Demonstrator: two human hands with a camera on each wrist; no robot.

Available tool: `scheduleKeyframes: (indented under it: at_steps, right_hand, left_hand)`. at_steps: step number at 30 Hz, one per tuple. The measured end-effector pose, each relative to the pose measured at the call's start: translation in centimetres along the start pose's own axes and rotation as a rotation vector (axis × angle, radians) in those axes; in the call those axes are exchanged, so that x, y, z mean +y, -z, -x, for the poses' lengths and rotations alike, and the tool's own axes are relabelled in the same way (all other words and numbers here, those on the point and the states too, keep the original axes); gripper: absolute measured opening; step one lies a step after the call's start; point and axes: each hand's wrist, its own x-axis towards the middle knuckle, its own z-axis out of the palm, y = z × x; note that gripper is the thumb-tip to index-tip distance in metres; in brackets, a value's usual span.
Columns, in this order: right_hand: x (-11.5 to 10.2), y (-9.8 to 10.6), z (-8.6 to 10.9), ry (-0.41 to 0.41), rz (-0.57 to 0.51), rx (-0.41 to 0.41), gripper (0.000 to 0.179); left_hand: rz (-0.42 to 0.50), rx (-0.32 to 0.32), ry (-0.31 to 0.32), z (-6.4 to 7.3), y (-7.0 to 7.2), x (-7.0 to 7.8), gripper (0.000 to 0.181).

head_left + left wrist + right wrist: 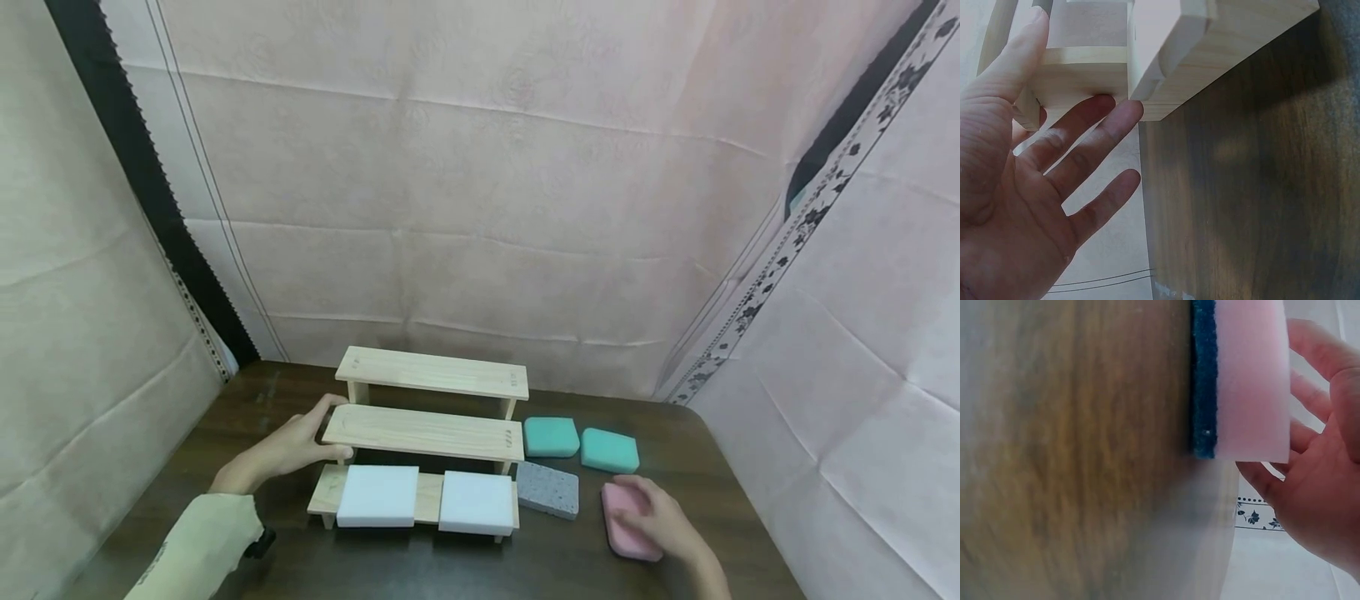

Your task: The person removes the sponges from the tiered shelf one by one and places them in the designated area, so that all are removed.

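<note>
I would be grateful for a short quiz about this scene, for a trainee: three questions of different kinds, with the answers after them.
1. True or false: two white rectangular blocks lie on the lowest pale wooden shelf.
2. How many teal rectangular blocks lie on the dark brown wooden table?
3. Complete: the person's ____ hand is at the pink rectangular foam block.

Key: 1. True. 2. Two. 3. Right; the right hand.

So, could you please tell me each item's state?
Wooden shelves: standing, lowest loaded
Two white blocks: flat on lowest shelf, apart
Two teal blocks: lying flat
Gray block: lying flat
Pink sponge: dark scouring layer down
Left hand: touching shelves
Right hand: over pink sponge
</note>
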Motion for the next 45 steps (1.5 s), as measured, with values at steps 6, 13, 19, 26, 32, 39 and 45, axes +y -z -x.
scheduleKeyframes:
  at_steps: [6,13,19,26,32,39,45]
  right_hand:
    - [0.4,0.4,0.3,-0.003,-0.001,-0.008,0.057]
    - [0.2,1.0,0.6,0.033,0.010,0.000,0.057]
    - [-0.8,1.7,0.8,0.064,0.018,0.017,0.059]
    - [-2.6,2.5,1.1,0.152,0.034,0.048,0.057]
    - [-5.2,3.3,0.7,0.226,0.033,0.067,0.057]
    - [-9.1,3.8,0.3,0.296,0.042,0.072,0.058]
    - [-12.8,3.7,0.1,0.344,0.052,0.067,0.058]
  left_hand:
    - [0.003,-0.001,-0.010,0.1,-0.1,-0.1,0.074]
    - [0.003,0.004,-0.009,0.3,-0.1,-0.3,0.074]
    - [-0.002,0.007,0.005,0.4,-0.1,-0.3,0.074]
    - [-0.006,0.000,-0.008,0.5,0.1,-0.1,0.074]
    - [-0.002,0.001,-0.011,0.3,0.2,-0.1,0.074]
    - [-0.007,0.003,-0.010,0.2,0.2,-0.3,0.075]
    - [0.007,-0.002,-0.019,0.0,0.0,-0.1,0.074]
